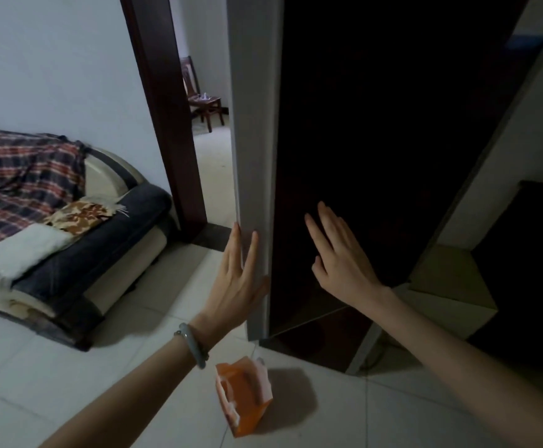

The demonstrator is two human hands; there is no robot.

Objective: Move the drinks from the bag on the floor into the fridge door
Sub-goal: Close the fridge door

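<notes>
The left hand (236, 279) and right hand (338, 263) are slim and long-fingered, with short nails. The left forearm (128, 392) and right forearm (457, 357) are bare as far as they show. A bangle (196, 345) circles the left wrist: a smooth, rounded ring, pale grey-green with a dull sheen. On the bangle's left side sits a small silvery fitting.

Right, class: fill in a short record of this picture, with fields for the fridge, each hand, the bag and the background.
fridge: dark front, grey side, door looks shut
left hand: fingers straight, on the grey side's edge
right hand: fingers straight, flat on the dark front
bag: orange, on the floor by the fridge; contents hidden
drinks: none in view
background: sofa with checked blanket; chair beyond doorway
</notes>
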